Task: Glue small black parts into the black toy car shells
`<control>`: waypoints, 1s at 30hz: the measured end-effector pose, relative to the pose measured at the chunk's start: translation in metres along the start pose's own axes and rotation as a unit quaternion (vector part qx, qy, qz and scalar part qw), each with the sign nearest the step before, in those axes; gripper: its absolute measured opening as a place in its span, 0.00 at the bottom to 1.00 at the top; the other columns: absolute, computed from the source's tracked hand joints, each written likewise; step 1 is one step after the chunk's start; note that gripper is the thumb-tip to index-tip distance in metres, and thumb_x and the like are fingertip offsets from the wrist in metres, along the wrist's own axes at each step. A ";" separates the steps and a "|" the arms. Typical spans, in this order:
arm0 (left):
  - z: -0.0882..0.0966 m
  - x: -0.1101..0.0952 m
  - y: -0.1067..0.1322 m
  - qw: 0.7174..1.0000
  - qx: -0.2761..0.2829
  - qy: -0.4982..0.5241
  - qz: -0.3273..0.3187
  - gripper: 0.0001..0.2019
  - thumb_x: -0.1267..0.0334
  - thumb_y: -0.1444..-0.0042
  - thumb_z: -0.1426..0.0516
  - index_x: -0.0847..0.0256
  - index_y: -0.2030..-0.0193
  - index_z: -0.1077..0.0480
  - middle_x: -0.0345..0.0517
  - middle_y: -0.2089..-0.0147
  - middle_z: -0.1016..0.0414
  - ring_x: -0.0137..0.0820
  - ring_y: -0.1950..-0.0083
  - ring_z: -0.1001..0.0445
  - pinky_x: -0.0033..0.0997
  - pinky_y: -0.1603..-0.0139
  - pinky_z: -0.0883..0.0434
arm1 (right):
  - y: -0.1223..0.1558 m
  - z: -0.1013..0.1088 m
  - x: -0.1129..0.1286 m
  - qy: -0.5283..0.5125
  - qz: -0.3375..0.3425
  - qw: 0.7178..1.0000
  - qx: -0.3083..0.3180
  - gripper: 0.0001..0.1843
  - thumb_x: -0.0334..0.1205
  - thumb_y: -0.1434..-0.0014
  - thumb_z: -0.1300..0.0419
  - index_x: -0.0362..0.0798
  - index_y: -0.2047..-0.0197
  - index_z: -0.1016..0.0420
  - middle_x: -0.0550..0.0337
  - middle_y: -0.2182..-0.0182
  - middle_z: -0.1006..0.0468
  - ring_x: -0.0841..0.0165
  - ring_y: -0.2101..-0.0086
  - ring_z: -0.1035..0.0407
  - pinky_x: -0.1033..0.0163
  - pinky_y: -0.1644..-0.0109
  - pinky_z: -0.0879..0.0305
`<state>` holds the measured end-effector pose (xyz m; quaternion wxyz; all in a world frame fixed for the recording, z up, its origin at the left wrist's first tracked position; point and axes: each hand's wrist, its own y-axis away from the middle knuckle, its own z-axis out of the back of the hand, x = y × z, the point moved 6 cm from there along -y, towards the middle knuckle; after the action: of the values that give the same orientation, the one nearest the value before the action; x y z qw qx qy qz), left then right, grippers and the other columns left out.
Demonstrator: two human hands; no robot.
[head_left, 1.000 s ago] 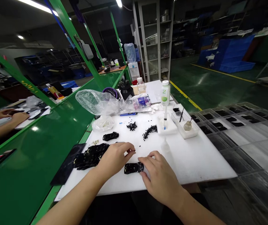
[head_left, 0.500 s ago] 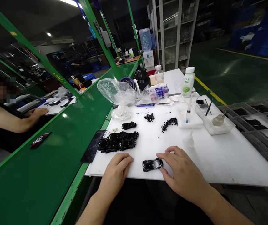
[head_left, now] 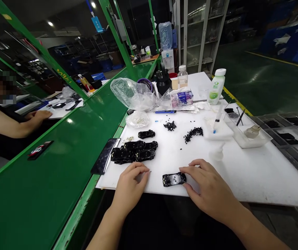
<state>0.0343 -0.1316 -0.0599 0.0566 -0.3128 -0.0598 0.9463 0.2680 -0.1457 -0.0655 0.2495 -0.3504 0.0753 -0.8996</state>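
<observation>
We saw a small black toy car (head_left: 174, 179) lying on the white surface (head_left: 255, 173) near its front edge, between the two hands. The right hand (head_left: 211, 189) touched the car's right end, fingers loosely spread, gripping nothing. The left hand (head_left: 131, 184) rested beside it, fingertips pinched together on something too small to tell. A pile of black cars (head_left: 134, 152) lay behind the left hand.
</observation>
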 end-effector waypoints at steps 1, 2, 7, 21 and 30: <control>-0.002 0.000 -0.001 1.000 -0.002 -0.006 -0.004 0.06 0.63 0.39 0.44 0.57 0.64 0.25 0.44 0.57 0.26 0.34 0.57 0.26 0.36 0.55 0.27 | 0.000 0.000 0.000 0.000 0.000 1.000 0.001 0.23 0.31 0.41 0.41 0.52 0.43 0.35 0.61 0.61 0.23 0.58 0.48 0.39 0.50 0.48 0.32; -0.003 -0.001 -0.002 1.000 -0.003 -0.013 -0.012 0.07 0.63 0.39 0.44 0.57 0.64 0.25 0.44 0.58 0.26 0.34 0.57 0.26 0.36 0.55 0.27 | -0.001 0.001 0.000 0.000 0.001 1.000 0.000 0.23 0.31 0.41 0.41 0.52 0.43 0.35 0.61 0.60 0.23 0.59 0.48 0.38 0.50 0.48 0.33; -0.005 -0.007 -0.003 0.995 -0.015 -0.049 -0.088 0.07 0.64 0.38 0.46 0.59 0.62 0.27 0.47 0.57 0.26 0.36 0.56 0.27 0.38 0.52 0.28 | -0.001 0.002 0.001 -0.004 0.000 1.000 0.001 0.23 0.31 0.42 0.40 0.52 0.43 0.35 0.61 0.58 0.24 0.59 0.49 0.38 0.50 0.48 0.33; -0.030 -0.060 0.006 0.983 0.038 -0.014 -0.178 0.06 0.69 0.35 0.50 0.57 0.57 0.33 0.49 0.54 0.30 0.36 0.52 0.30 0.39 0.51 0.29 | -0.004 0.004 0.001 0.008 0.012 1.000 0.006 0.20 0.33 0.42 0.39 0.49 0.45 0.32 0.58 0.58 0.24 0.60 0.52 0.36 0.50 0.48 0.34; -0.029 -0.066 0.009 0.977 0.027 -0.040 -0.207 0.06 0.69 0.36 0.49 0.57 0.57 0.33 0.49 0.57 0.29 0.37 0.55 0.30 0.39 0.54 0.29 | -0.003 0.005 0.004 -0.005 0.021 1.000 0.009 0.23 0.31 0.43 0.40 0.49 0.44 0.33 0.56 0.58 0.23 0.57 0.50 0.36 0.48 0.48 0.34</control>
<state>0.1039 -0.1482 -0.0455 0.2569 -0.2535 -0.1000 0.9272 0.2679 -0.1447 -0.0587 0.2716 -0.3509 0.0728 -0.8932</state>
